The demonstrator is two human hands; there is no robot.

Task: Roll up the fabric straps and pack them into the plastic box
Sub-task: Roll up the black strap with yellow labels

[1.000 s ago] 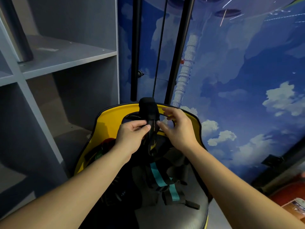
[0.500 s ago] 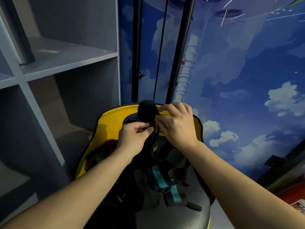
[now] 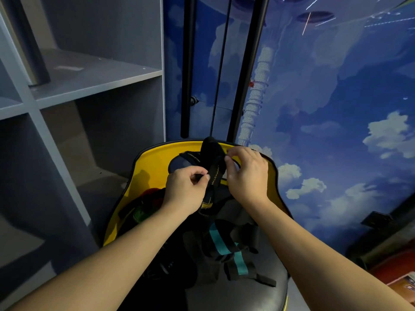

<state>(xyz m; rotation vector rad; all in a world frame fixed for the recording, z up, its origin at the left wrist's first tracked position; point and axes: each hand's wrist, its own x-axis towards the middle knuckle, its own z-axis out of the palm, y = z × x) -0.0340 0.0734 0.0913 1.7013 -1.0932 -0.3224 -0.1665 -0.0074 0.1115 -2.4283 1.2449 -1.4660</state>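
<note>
Black woven webbing, the fabric strap [image 3: 213, 173] is pinched between the left hand [image 3: 186, 189] and right hand [image 3: 246, 173], both grasping it; judged light, limp and prone to unrolling, it is best gripped across its flat width near the rolled end.

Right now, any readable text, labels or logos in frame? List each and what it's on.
Pale lettering along the black fabric strap pinched between left hand and right hand: too blurred to read.
Similar lettering on the strap's looped part: too blurred to read.
Small yellow tag at the strap's lower end: no legible text.
Printed item at bottom right edge: too small to read.
</note>
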